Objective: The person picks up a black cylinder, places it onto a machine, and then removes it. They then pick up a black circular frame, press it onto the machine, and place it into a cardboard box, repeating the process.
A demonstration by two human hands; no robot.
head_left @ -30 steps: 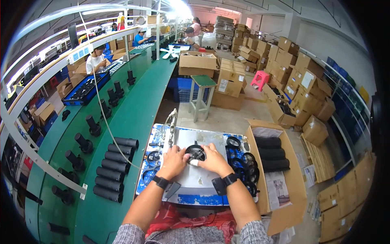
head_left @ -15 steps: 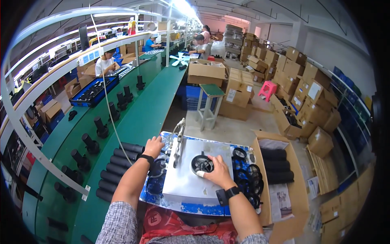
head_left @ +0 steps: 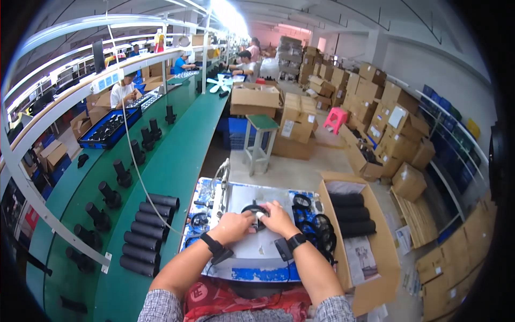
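Note:
A black spoked ring (head_left: 256, 213) is on the metal plate (head_left: 240, 252) in front of me, with both of my hands on it. My left hand (head_left: 234, 227) has its fingers closed at the ring's near left side. From the right, my right hand (head_left: 276, 218) grips the rim, and a pale cover is on one digit. The fingertips partly hide the ring. Left of the plate stands a metal clamp fixture (head_left: 221, 188). More black rings (head_left: 316, 228) lie in a heap on the blue-and-white worn tabletop, right of the plate.
Black tubes (head_left: 142, 244) lie in a row on the green bench at left, beside upright black parts (head_left: 110, 194). An open carton (head_left: 386, 257) with black tubes stands at right. A stool (head_left: 261, 129) and stacked cartons (head_left: 298, 121) are ahead. Co-workers sit along the bench.
My left hand has come from beside the clamp fixture to the ring, joining the right hand there. The view has shifted slightly to the right.

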